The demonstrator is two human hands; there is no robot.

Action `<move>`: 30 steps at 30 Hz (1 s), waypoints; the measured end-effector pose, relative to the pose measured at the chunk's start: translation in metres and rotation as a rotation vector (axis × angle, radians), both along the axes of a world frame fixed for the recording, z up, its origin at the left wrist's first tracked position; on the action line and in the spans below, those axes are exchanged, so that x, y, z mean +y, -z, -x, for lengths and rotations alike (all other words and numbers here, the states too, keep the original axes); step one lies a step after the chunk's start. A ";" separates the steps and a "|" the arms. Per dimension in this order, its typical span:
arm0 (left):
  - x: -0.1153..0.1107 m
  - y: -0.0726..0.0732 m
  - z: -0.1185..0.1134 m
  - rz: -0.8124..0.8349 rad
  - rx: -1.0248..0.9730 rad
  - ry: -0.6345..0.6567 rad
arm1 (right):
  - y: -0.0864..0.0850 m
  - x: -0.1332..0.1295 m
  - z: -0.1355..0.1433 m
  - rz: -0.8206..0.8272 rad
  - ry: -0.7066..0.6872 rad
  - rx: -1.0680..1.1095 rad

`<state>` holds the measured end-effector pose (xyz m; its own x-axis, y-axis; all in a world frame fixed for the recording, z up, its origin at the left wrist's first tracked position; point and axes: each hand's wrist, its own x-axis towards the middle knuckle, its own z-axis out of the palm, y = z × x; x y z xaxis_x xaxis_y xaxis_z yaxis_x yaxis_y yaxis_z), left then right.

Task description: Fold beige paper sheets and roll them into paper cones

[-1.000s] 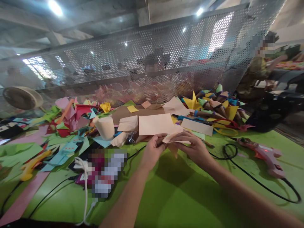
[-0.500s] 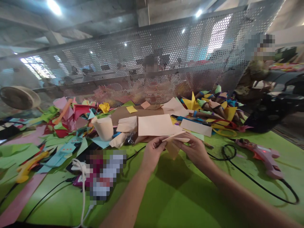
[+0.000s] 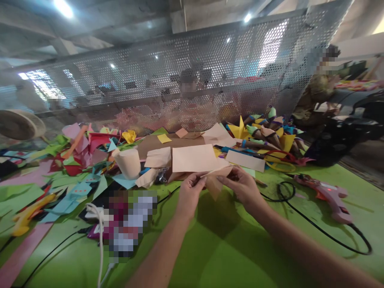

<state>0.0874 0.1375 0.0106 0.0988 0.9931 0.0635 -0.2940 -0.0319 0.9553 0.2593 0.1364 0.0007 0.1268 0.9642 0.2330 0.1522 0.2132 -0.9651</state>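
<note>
A small peach-coloured folded paper (image 3: 214, 185) is held above the green table between both hands. My left hand (image 3: 191, 192) pinches its left edge, thumb toward me. My right hand (image 3: 243, 188) is closed on its right side, thumb against the near face. Part of the paper hangs down in a point between the hands. Just beyond lies a pale rectangular sheet (image 3: 195, 158), with another pale strip (image 3: 245, 161) to its right. Smaller pale paper pieces (image 3: 158, 157) rest to the left, beside a cream paper cup-like roll (image 3: 128, 163).
A pink glue gun (image 3: 331, 196) with a looping black cord lies at right, a yellow glue gun (image 3: 33, 214) at left. Coloured paper scraps (image 3: 81, 144) heap at back left, paper cones (image 3: 267, 132) at back right. Perforated metal panel (image 3: 150, 92) stands behind; a person (image 3: 315, 92) sits beyond.
The folded paper has tilted, so more of its near face shows now. My right fingers have shifted over its upper right edge. The whole view has moved slightly.
</note>
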 end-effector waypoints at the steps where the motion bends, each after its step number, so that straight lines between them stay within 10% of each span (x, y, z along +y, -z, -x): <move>1: 0.000 0.000 0.000 0.004 0.000 -0.009 | -0.001 0.000 0.000 0.017 0.006 0.050; 30: 0.003 0.002 0.008 0.017 0.098 0.142 | -0.019 -0.006 -0.001 -0.028 -0.134 0.156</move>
<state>0.0790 0.1410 0.0086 0.2430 0.9695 0.0303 -0.1995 0.0194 0.9797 0.2605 0.1308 0.0195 0.0347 0.9682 0.2476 -0.0298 0.2487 -0.9681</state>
